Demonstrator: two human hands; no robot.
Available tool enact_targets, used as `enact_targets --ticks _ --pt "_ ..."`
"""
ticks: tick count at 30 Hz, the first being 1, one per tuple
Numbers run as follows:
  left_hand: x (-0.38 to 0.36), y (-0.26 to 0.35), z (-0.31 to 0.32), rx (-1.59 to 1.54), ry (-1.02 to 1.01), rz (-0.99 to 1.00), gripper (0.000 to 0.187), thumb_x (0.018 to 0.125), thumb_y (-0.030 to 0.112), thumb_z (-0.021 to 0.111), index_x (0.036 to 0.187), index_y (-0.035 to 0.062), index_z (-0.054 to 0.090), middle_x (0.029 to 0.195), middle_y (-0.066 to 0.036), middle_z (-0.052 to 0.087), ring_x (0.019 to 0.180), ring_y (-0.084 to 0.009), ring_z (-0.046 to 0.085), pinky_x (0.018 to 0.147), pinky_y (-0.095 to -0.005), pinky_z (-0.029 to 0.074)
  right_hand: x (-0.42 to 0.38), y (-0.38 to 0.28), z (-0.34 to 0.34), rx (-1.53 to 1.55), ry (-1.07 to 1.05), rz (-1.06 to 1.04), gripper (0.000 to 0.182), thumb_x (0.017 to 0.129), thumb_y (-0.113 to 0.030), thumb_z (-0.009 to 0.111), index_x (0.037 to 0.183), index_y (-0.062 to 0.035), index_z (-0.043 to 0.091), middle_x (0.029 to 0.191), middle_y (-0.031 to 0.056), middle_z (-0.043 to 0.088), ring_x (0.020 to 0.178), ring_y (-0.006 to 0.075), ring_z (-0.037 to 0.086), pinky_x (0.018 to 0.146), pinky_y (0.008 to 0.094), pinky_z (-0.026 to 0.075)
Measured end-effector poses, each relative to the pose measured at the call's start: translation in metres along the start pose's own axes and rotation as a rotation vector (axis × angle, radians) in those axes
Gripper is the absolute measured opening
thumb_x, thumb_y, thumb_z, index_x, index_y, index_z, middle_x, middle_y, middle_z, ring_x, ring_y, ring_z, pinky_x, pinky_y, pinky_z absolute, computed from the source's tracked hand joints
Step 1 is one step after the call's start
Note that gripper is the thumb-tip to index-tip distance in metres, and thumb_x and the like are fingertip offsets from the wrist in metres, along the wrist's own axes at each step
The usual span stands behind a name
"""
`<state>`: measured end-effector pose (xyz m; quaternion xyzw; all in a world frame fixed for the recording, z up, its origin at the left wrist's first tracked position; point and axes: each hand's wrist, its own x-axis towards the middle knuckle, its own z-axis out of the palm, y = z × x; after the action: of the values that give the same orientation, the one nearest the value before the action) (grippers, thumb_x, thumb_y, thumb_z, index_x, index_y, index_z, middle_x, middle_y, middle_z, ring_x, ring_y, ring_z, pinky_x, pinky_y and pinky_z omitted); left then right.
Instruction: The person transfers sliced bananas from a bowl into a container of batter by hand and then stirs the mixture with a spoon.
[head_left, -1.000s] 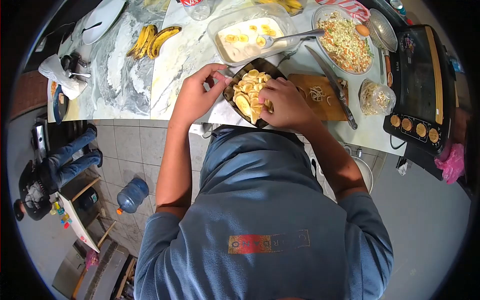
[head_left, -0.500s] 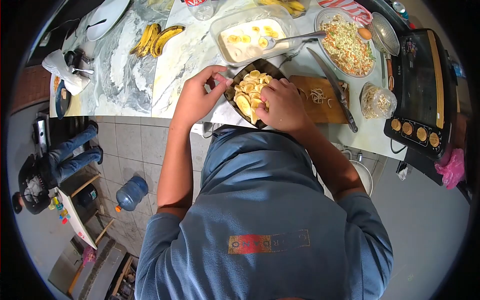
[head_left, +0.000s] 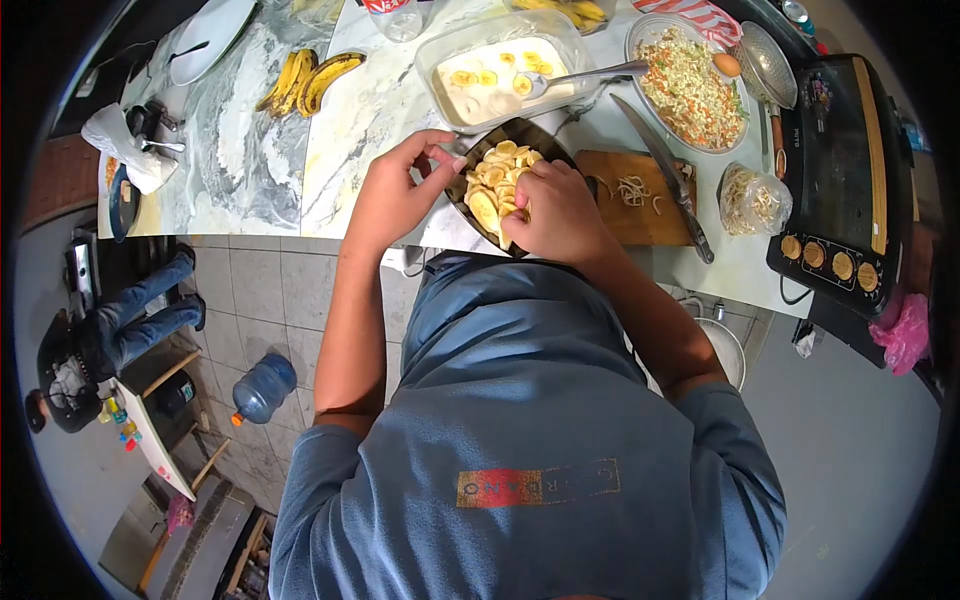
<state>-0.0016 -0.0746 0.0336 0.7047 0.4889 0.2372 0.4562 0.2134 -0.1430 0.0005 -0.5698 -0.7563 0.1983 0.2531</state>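
Observation:
A dark, angular bowl (head_left: 518, 133) full of banana slices (head_left: 490, 180) stands at the front edge of the counter. My left hand (head_left: 400, 195) is at the bowl's left corner, its thumb and curled fingers closed on the rim. My right hand (head_left: 555, 210) reaches over the bowl's right side, its fingers closed among the slices on a banana slice; the fingertips are partly hidden. Just behind the bowl, a clear plastic container (head_left: 432, 75) holds a creamy white mixture topped with banana rounds, and a spoon (head_left: 590, 75) rests across it.
To the right are a cutting board (head_left: 625, 220) with pale shreds, a large knife (head_left: 660, 150), a bowl of shredded vegetables (head_left: 690, 95) with an egg, a bag of sprouts (head_left: 755, 200) and a toaster oven (head_left: 830, 160). Bananas (head_left: 310, 80) lie left. A person (head_left: 100, 340) is at far left.
My right hand has shifted very slightly left and down over the banana slices. My left hand stays at the bowl's rim; the whole view has shifted a little.

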Motion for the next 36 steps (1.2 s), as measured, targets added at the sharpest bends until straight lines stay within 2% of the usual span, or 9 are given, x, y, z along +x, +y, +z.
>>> enact_targets --ticks 8,14,17,20,22,25,29,36 --pt "0.0 -0.002 -0.001 -0.006 0.005 -0.004 0.029 0.087 0.012 0.07 0.114 0.0031 0.063 0.086 0.0 0.065 0.073 -0.0067 0.052 0.066 -0.0226 0.043 0.01 0.001 -0.011 0.134 -0.072 0.069 0.017 0.067 -0.017 0.069 0.07 -0.0041 0.057 0.073 0.0135 0.058 0.072 0.033 0.057 0.066 0.0427 0.045" --pt "0.0 -0.003 -0.002 -0.01 0.014 -0.003 0.029 0.087 0.012 0.07 0.114 0.003 0.063 0.086 0.0 0.065 0.074 -0.0068 0.053 0.067 -0.0231 0.044 0.013 0.002 -0.005 0.085 -0.015 0.052 0.014 0.07 -0.014 0.068 0.073 -0.0036 0.059 0.075 0.0128 0.059 0.075 0.0332 0.058 0.069 0.0431 0.047" --pt "-0.002 -0.001 -0.004 0.0 0.018 -0.01 0.029 0.087 0.012 0.07 0.114 0.0031 0.063 0.086 0.0 0.065 0.074 -0.0068 0.053 0.067 -0.0233 0.044 0.01 0.002 -0.003 0.103 -0.027 0.071 0.015 0.071 -0.018 0.066 0.076 -0.0043 0.063 0.08 0.0145 0.061 0.079 0.0344 0.059 0.073 0.0443 0.048" --pt "-0.002 -0.004 -0.003 0.004 0.021 -0.004 0.029 0.087 0.012 0.07 0.114 0.0035 0.063 0.086 0.0 0.065 0.074 -0.0066 0.053 0.066 -0.023 0.043 0.007 0.005 -0.007 0.083 -0.046 0.027 0.016 0.074 -0.019 0.065 0.083 -0.0055 0.066 0.086 0.0144 0.061 0.083 0.0331 0.058 0.076 0.0431 0.048" --pt "-0.002 -0.004 -0.003 0.001 0.024 0.006 0.029 0.087 0.012 0.07 0.114 0.0038 0.063 0.086 0.0 0.065 0.074 -0.0065 0.053 0.065 -0.0228 0.043 0.005 0.007 -0.008 0.106 -0.083 -0.005 0.018 0.078 -0.014 0.067 0.094 -0.0068 0.069 0.092 0.0118 0.059 0.092 0.031 0.057 0.084 0.0408 0.046" --pt "-0.002 -0.002 -0.003 0.006 0.015 -0.012 0.029 0.087 0.012 0.07 0.114 0.0044 0.064 0.085 0.001 0.065 0.073 -0.0062 0.053 0.064 -0.0223 0.042 0.004 0.009 -0.009 0.067 -0.133 -0.011 0.02 0.08 -0.014 0.067 0.099 -0.0083 0.07 0.097 0.0118 0.057 0.097 0.0305 0.055 0.088 0.0412 0.044" --pt "-0.002 -0.003 -0.002 0.001 0.019 -0.002 0.029 0.087 0.013 0.071 0.114 0.0047 0.064 0.085 0.001 0.065 0.073 -0.0059 0.053 0.063 -0.0223 0.042 0.004 0.008 -0.005 0.073 -0.093 -0.027 0.014 0.084 -0.017 0.061 0.094 -0.0104 0.069 0.099 0.0117 0.055 0.096 0.0304 0.053 0.087 0.0426 0.044" --pt "-0.002 -0.004 -0.001 0.006 0.018 0.003 0.029 0.087 0.013 0.071 0.113 0.005 0.064 0.085 0.002 0.066 0.073 -0.0055 0.053 0.062 -0.0222 0.041 0.005 0.009 0.006 -0.082 -0.046 -0.053 0.013 0.088 -0.016 0.06 0.095 -0.0062 0.058 0.098 0.0132 0.052 0.093 0.0331 0.052 0.083 0.0452 0.044"
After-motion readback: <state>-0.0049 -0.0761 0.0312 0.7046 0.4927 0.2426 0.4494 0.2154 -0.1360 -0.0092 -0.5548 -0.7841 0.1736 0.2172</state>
